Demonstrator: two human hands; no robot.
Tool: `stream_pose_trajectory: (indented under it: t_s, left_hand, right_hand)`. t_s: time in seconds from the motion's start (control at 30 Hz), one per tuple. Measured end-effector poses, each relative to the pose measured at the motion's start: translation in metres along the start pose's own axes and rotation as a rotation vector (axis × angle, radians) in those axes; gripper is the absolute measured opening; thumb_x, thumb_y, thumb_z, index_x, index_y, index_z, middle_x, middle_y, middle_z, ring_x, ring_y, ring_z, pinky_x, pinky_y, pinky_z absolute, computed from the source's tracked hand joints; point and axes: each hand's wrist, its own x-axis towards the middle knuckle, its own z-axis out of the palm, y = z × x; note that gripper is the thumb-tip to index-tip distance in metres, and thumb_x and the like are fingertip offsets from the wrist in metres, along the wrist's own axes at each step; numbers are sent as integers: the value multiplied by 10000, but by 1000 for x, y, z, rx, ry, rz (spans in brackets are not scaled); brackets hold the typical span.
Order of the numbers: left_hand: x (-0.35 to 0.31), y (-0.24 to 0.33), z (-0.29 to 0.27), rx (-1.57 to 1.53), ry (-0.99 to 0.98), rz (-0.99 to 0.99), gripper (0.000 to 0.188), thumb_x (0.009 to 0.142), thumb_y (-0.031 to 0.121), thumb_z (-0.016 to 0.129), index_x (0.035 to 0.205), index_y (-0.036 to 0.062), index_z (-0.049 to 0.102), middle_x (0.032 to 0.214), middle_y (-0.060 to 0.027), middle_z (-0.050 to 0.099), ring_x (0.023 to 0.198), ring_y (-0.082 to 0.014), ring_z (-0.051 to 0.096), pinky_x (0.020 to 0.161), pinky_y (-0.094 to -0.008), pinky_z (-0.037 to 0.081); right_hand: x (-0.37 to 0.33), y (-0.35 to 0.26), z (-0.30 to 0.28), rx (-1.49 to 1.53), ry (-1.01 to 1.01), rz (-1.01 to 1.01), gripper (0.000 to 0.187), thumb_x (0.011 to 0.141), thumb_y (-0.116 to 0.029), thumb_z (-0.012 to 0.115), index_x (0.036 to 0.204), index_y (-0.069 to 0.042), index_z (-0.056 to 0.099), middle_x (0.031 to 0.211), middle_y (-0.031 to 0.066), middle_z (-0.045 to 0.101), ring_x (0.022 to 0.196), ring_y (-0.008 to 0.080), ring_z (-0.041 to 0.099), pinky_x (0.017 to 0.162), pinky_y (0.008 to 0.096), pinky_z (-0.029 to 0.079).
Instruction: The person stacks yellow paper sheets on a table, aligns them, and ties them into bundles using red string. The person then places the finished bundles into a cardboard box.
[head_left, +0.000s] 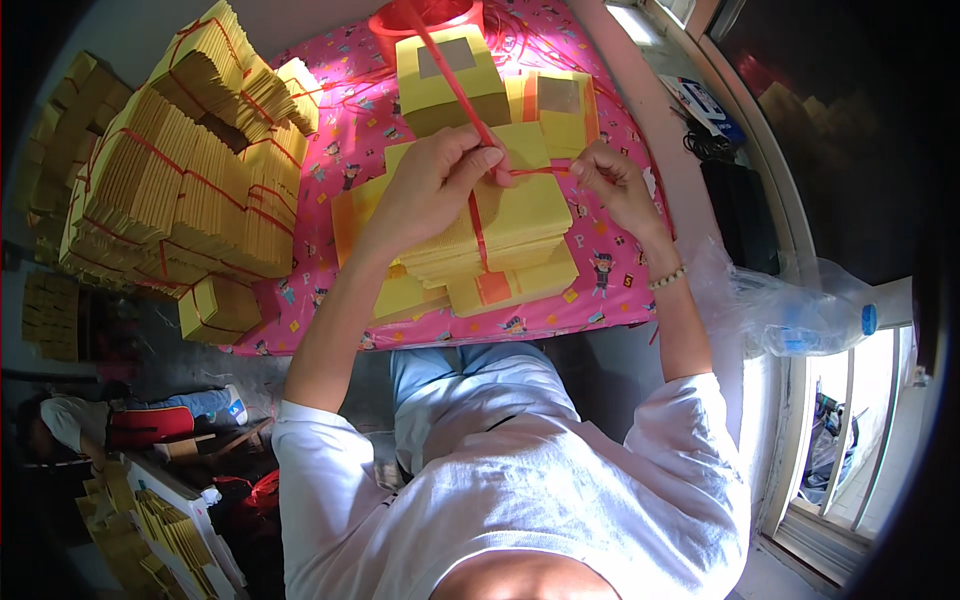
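Observation:
A stack of flat yellow paper pieces, perhaps envelopes or folded cartons, lies in front of me on a pink patterned tablecloth. Red plastic twine runs down over the near side of the stack. My left hand rests over its top, thumb and fingers closed on the twine where strands meet. From there a long strand rises toward the far edge. To the right, my right hand pinches a short strand, pulled taut between both hands. Under the stack, more yellow pieces with an orange patch stick out toward me.
Tall bundles of yellow pieces tied with red twine stand on the left. Beyond the stack are a yellow block with a grey window and a red basin. A clear plastic bag hangs right. Another person is at lower left.

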Motion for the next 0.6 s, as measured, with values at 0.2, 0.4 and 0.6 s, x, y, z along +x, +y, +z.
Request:
stream_pose_trajectory:
  t_s: [0.2, 0.4, 0.6]
  left_hand:
    - [4, 0, 3, -169, 25, 50, 175, 1005, 126, 460, 957, -7, 564, 817, -46, 630, 842, -135, 637, 804, -277, 503]
    - [18, -10, -1, -256, -48, 65, 206, 1007, 139, 450, 960, -21, 570, 719, -55, 616, 785, -156, 665, 731, -277, 511]
    - [15, -10, 7, -274, -4, -45, 214, 1000, 149, 469, 954, -30, 575, 704, -61, 623, 764, -162, 688, 696, -279, 511]
  right_hand:
    - [2, 10, 2, 41, -16, 21, 287, 937, -196, 638, 756, -5, 524, 719, -29, 440, 670, 54, 404, 615, 233, 357]
    - [0, 4, 8, 39, 16, 35, 302, 936, -212, 641, 748, -7, 525, 704, -27, 447, 662, 52, 417, 614, 233, 364]
    - [-6, 4, 8, 58, 74, 92, 286, 922, -188, 656, 744, -1, 533, 704, -19, 450, 650, 64, 426, 594, 255, 372]
